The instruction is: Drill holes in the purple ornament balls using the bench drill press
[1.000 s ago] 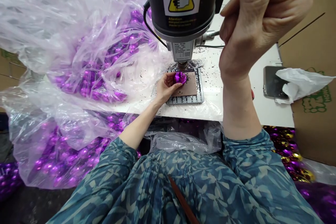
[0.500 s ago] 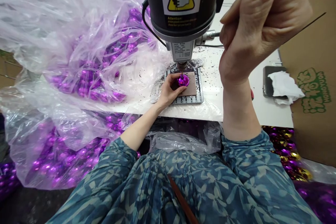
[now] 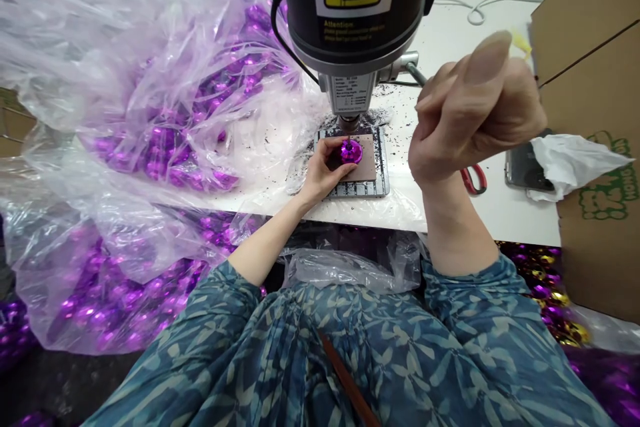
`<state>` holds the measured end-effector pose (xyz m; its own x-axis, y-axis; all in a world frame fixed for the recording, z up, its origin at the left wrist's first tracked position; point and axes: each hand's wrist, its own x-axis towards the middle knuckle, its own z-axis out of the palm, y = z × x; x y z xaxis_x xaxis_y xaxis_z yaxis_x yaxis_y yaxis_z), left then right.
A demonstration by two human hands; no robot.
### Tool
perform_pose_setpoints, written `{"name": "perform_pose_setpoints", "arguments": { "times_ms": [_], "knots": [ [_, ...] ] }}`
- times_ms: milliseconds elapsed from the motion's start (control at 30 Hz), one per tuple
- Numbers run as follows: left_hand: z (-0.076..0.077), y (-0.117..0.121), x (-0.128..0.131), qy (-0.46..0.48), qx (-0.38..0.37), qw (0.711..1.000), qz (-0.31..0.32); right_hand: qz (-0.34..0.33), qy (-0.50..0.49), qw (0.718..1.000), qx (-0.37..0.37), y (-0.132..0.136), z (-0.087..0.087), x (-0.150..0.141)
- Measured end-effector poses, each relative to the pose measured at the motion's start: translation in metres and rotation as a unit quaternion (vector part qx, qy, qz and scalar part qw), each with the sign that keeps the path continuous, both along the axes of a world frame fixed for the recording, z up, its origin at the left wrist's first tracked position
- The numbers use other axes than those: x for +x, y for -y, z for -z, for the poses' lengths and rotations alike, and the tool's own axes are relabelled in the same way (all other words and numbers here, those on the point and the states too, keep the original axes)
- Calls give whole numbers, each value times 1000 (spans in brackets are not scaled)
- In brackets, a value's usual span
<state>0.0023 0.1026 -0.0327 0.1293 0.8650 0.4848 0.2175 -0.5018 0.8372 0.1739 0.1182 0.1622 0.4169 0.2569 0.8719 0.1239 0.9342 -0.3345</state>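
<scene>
Under the chuck of a bench drill press (image 3: pixel 350 90), my left hand (image 3: pixel 323 170) pinches a shiny purple faceted ball (image 3: pixel 351 152) between thumb and fingers. The ball rests on a brown board (image 3: pixel 367 160) lying on the slotted metal base (image 3: pixel 383 183). The drill bit comes down onto the top of the ball; whether it has entered cannot be made out. My right hand (image 3: pixel 470 113) is closed around the end of the press's feed lever (image 3: pixel 415 73), and its grip is hidden inside the fist.
Clear plastic bags (image 3: pixel 125 67) of purple balls spread over the left side and hang off the white table (image 3: pixel 530 223). Dark shavings lie around the base. At right are red-handled scissors or a similar tool (image 3: pixel 474 180), a phone (image 3: pixel 525 167), white tissue (image 3: pixel 575 167) and a cardboard box (image 3: pixel 600 80).
My right hand has come down with the lever, uncovering more of the table behind it and the red-handled tool. My left hand stays on the ball.
</scene>
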Motion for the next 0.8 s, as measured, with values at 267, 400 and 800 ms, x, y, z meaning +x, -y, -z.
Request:
{"name": "perform_pose_setpoints", "arguments": {
  "times_ms": [267,400,800],
  "knots": [
    [6,-4,0,22,36,999,6,19,9,998,62,-8,19,3],
    [5,-3,1,18,35,999,0,17,19,998,49,-15,32,6],
    [-16,20,5,-43,29,992,-118,-61,34,993,-95,3,-59,0]
  ]
}}
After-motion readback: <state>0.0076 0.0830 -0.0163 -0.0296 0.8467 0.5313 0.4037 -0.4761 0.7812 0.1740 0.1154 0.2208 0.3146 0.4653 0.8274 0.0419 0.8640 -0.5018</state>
